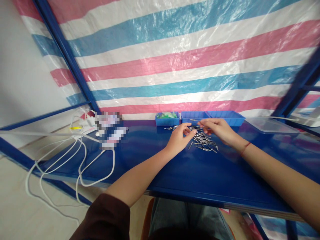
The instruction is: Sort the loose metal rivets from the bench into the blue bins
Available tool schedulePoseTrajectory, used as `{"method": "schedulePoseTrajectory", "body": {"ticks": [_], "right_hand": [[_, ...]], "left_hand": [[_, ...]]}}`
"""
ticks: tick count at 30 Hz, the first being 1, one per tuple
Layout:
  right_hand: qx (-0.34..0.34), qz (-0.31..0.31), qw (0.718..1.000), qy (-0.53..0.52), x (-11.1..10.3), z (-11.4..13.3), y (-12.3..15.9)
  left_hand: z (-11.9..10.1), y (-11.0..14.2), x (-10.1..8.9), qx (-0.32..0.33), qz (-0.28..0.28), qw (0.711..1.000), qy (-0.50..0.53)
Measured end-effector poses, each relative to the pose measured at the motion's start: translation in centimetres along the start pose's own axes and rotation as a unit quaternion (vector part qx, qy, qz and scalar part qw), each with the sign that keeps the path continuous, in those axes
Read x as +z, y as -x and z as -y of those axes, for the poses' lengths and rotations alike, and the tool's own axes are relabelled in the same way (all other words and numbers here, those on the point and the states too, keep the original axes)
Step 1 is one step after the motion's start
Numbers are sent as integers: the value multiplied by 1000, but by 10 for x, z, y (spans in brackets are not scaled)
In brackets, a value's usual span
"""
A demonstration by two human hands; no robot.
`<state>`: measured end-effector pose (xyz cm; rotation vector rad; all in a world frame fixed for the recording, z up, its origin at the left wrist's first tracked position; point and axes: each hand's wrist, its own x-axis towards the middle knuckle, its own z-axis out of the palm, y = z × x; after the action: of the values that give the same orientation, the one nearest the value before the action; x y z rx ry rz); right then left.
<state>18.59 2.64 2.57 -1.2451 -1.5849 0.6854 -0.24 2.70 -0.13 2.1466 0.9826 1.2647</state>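
Note:
A loose pile of thin silver pins [203, 140], which look like blind rivets, lies on the blue tabletop [140, 156]. Over the right side of the pile is my right hand [213, 127], thumb and fingers pinched together. One rivet [195, 120] sticks out from its fingertips to the left. My left hand [178, 136] hovers at the pile's left edge, thumb and index finger curved and apart, with nothing visible between them. Part of the pile is hidden behind both hands.
Behind the pile stand a blue bin [168, 120] holding green plastic and two joined blue trays [225, 116]. A clear plastic lid [271, 125] lies at right. White cables [83, 166] loop over the left table edge beside blurred items. Blue frame posts [66, 63] and a striped sheet [175, 63] enclose the back.

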Motion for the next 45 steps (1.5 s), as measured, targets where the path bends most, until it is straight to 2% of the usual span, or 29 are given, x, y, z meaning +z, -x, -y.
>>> {"method": "schedulePoseTrajectory", "body": {"ticks": [2,3,6,8,12,15,18,23,27,33,40,45], "right_hand": [[18,-104,991,78,-15,-9,-9],[27,-154,976,149,-25,-15,-14],[53,-219,917,330,-51,-33,-23],[67,-222,891,390,-62,-45,-26],[87,-195,872,441,-69,-60,-27],[88,-177,868,455,-67,-62,-27],[82,-184,871,448,-65,-60,-26],[34,-195,881,430,-58,-50,-23],[-22,-137,895,424,-44,-39,-19],[-131,64,926,348,-17,-18,-7],[-85,203,957,186,-1,1,8],[-39,222,966,123,1,2,8]], "left_hand": [[-1,3,-1,27,43,997,-61],[-1,4,-2,40,65,993,-93],[-3,8,-2,52,116,979,-161],[-3,9,-2,48,129,974,-181],[-3,9,-2,38,147,968,-198],[-2,9,-3,27,164,962,-218],[-2,9,-3,22,178,953,-244],[-2,9,-4,29,203,943,-262],[-3,9,-5,38,211,940,-265],[-4,10,-4,52,197,938,-279],[-6,8,-4,22,103,963,-250],[1,3,0,4,47,984,-171]]}}
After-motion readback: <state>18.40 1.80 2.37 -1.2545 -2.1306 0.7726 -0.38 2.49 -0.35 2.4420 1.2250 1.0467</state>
